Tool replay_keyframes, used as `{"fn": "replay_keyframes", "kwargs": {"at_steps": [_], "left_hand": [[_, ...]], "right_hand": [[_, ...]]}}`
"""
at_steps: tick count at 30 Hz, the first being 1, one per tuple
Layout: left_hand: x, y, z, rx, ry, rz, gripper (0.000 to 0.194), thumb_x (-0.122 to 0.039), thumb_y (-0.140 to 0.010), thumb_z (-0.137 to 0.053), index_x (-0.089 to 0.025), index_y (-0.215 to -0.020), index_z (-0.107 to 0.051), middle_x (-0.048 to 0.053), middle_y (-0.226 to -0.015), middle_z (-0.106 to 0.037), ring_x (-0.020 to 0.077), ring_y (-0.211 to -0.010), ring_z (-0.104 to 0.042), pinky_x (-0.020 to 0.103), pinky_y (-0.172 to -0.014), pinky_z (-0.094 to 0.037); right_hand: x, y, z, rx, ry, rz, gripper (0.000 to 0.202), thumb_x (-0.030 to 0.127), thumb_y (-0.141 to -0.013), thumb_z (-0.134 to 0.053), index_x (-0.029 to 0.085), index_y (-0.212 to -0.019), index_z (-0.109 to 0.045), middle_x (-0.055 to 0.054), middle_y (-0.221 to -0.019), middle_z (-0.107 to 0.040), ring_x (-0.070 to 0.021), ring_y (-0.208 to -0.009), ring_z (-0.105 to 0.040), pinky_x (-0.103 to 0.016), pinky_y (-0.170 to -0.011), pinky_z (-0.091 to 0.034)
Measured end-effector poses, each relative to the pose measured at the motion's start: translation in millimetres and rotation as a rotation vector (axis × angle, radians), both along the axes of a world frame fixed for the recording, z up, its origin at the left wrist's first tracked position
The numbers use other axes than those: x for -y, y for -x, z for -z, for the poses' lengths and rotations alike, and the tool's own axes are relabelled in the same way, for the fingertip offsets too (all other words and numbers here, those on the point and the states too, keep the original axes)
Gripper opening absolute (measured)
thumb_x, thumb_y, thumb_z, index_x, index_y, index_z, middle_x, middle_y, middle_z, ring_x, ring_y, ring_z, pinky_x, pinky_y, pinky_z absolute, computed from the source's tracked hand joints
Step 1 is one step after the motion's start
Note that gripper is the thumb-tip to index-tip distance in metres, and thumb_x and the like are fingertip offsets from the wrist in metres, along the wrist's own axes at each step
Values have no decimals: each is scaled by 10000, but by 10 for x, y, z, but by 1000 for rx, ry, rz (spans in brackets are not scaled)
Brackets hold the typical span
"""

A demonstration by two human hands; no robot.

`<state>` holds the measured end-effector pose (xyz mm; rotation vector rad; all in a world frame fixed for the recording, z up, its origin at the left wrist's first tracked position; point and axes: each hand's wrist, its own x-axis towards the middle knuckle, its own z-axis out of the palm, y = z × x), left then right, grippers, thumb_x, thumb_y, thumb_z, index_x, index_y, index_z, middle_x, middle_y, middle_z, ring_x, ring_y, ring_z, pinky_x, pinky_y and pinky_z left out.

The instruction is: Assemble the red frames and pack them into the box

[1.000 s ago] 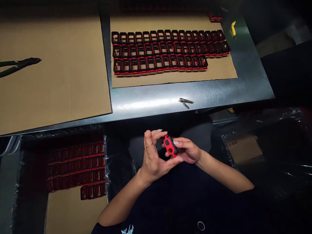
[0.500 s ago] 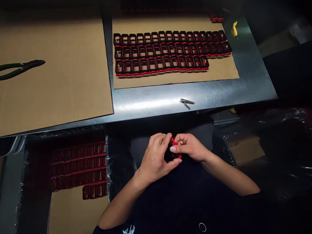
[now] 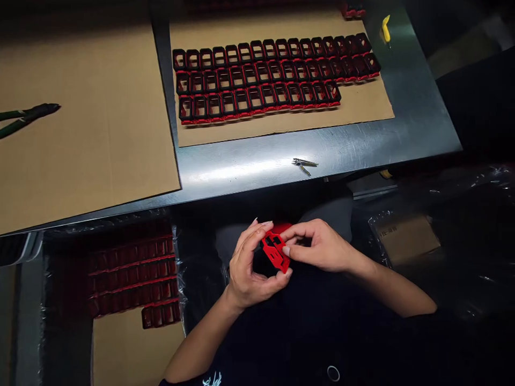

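Over my lap, below the table's front edge, my left hand (image 3: 251, 265) grips a red and black plastic frame part (image 3: 274, 252) between its fingers above and its thumb below. The part is tilted, its red side with dark openings facing up. From the right, my right hand (image 3: 317, 245) meets the part's right edge with thumb and index finger pinched together. Whether those fingertips hold the part or some small piece at its edge is hidden. The remaining fingers of my right hand are curled.
Rows of similar red and black frames (image 3: 241, 99) stand on a cardboard sheet (image 3: 366, 104) on the metal table. Nippers (image 3: 304, 164) lie near its front edge, a yellow-handled tool (image 3: 386, 29) at back right, green-handled pliers (image 3: 36, 112) at left. A lower box holds more frames (image 3: 161, 316).
The part has turned in my hands, so its red side now shows more fully. My left hand has shifted slightly left and opened wider around it. The head view has moved a little.
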<state>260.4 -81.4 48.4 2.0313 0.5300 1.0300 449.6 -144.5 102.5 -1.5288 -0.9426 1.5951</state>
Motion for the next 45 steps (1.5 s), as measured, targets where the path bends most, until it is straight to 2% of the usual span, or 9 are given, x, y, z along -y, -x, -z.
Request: {"fn": "replay_keyframes", "kwargs": {"at_steps": [8,12,15,17,22,29,33,36,45], "left_hand": [[-42,-6,-43,-42,-261,-19,892,-372,-757,-824,-167,-1512,-395,178,-1239,-710,323,-1144,-687,672,-1061,-486],[-13,-16,-11,-31,-182,-33,876,-350,-729,-836,-202,-1486,-422,157,-1246,-714,318,-1129,-701,659,-1062,-499],[29,-5,39,-2,-34,-15,841,-345,-736,-825,-195,-1466,-435,174,-1269,-701,336,-1186,-685,657,-1093,-473],[58,12,73,17,102,9,820,-365,-758,-809,-189,-1462,-426,196,-1300,-683,354,-1275,-636,652,-1120,-446],[84,34,95,27,256,52,801,-368,-774,-812,-188,-1448,-419,219,-1341,-662,350,-1324,-602,632,-1168,-394],[89,17,98,25,353,73,803,-382,-770,-825,-206,-1437,-413,218,-1385,-637,332,-1325,-604,576,-1188,-396],[107,6,125,77,473,116,766,-420,-816,-788,-228,-1437,-384,252,-1445,-577,341,-1335,-594,562,-1111,-486],[112,-15,133,135,532,176,711,-454,-867,-729,-261,-1433,-343,255,-1512,-507,338,-1361,-570,573,-1084,-506],[108,-50,202,187,541,206,725,-449,-884,-703,-316,-1450,-271,221,-1548,-449,328,-1372,-556,589,-1074,-515]], "right_hand": [[-16,27,-51,189,-39,-37,165,244,-809,-687,170,-886,-812,-25,-752,-795,-170,-668,-727,-226,-602,-499],[-24,50,-74,293,-72,-33,137,251,-820,-691,165,-785,-792,-3,-661,-754,-122,-561,-648,-211,-544,-428],[-29,50,-77,365,-129,-26,378,315,-918,-599,145,-605,-725,15,-499,-617,-75,-442,-469,-228,-477,-316],[-24,33,-54,313,-131,-8,484,369,-973,-536,142,-583,-712,14,-471,-567,-79,-441,-435,-240,-470,-294],[23,-20,72,129,-67,27,497,500,-976,-561,153,-686,-769,-31,-577,-671,-151,-580,-592,-257,-555,-412],[65,-25,155,-36,-5,18,499,565,-926,-627,143,-692,-752,-39,-640,-702,-154,-614,-605,-261,-602,-448],[58,-12,144,-146,-10,28,442,531,-905,-662,140,-716,-742,-26,-660,-686,-131,-616,-573,-253,-623,-441],[74,-9,154,-281,7,44,362,497,-876,-705,141,-856,-764,-23,-712,-701,-133,-643,-593,-257,-654,-467],[131,29,253,-348,48,32,414,360,-736,-879,171,-1073,-730,-25,-847,-755,-140,-728,-690,-264,-719,-527]]}}
